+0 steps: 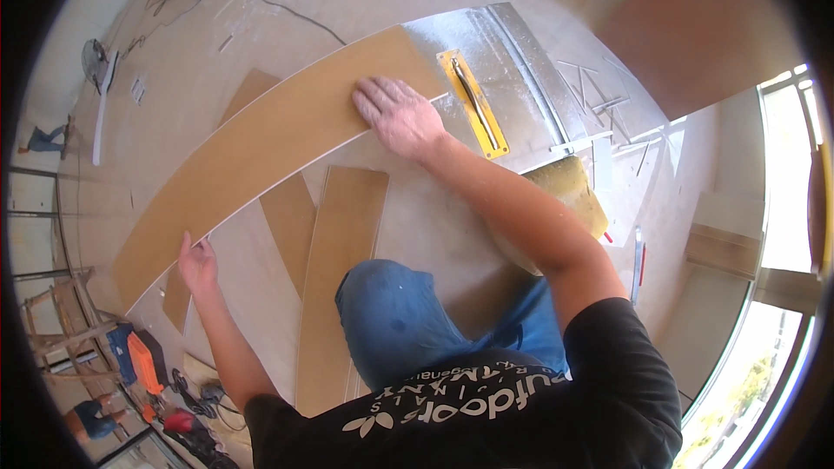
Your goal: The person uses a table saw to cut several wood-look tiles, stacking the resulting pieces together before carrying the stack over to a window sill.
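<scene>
A long brown board (261,148), pale along its cut edge, reaches from the left onto the metal top of a table saw (434,30) dusted with white sawdust. My right hand (397,117) lies flat on the board near its right end, fingers stretched out. At the board's far left part, my left hand (198,262) grips the near edge, its fingers partly hidden beneath. Just right of the board's end is the saw's yellow insert plate (484,126), with the blade (473,100) showing in its slot.
More brown boards (343,226) lie below, beside my knee. Thin offcut strips (608,108) litter the floor beyond the saw. A large brown panel (704,26) stands at the upper right. A cable (278,7) crosses the floor. Tools and an orange case (146,363) lie lower left, near another person (91,417).
</scene>
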Available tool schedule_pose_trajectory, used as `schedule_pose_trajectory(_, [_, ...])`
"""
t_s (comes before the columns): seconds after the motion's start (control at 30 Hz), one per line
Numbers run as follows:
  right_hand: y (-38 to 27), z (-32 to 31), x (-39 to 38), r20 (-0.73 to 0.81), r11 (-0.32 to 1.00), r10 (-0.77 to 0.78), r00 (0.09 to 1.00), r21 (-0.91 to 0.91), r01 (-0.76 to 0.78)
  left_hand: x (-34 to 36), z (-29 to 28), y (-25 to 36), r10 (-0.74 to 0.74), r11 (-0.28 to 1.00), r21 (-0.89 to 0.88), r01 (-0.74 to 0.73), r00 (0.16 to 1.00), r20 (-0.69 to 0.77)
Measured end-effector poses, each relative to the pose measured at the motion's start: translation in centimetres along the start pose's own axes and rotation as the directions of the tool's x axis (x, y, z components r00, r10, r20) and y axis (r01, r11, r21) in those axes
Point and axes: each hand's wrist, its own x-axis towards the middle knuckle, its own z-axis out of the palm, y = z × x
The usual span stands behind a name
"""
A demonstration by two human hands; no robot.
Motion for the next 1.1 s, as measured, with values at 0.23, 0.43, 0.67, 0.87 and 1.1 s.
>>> schedule_pose_trajectory(0.23, [5.5,5.5,2.9,0.049,0.968,0.21,0.977,-0.148,-0.2,11.1,2.8,-8.5,-0.19,0.981,-0.068,0.183,0.974,-0.122])
schedule_pose_trajectory(0.43, [7.0,7.2,1.7,-0.145,0.95,0.288,0.946,-0.08,-0.302,13.4,2.0,-12.4,-0.216,0.976,-0.028,0.214,0.968,-0.13])
schedule_pose_trajectory(0.67, [6.9,7.0,1.2,-0.138,0.941,0.337,0.931,0.022,-0.337,12.8,4.2,-12.3,-0.165,0.983,0.053,0.178,0.967,-0.195])
schedule_pose_trajectory(0.87, [7.3,7.3,-0.1,-0.13,0.919,0.393,0.91,0.041,-0.391,11.2,6.2,-13.3,-0.172,0.982,0.041,0.184,0.965,-0.199])
schedule_pose_trajectory(1.1, [7.3,7.4,0.0,-0.101,0.911,0.411,0.906,0.084,-0.404,11.5,6.5,-11.8,-0.15,0.983,0.079,0.163,0.977,-0.151])
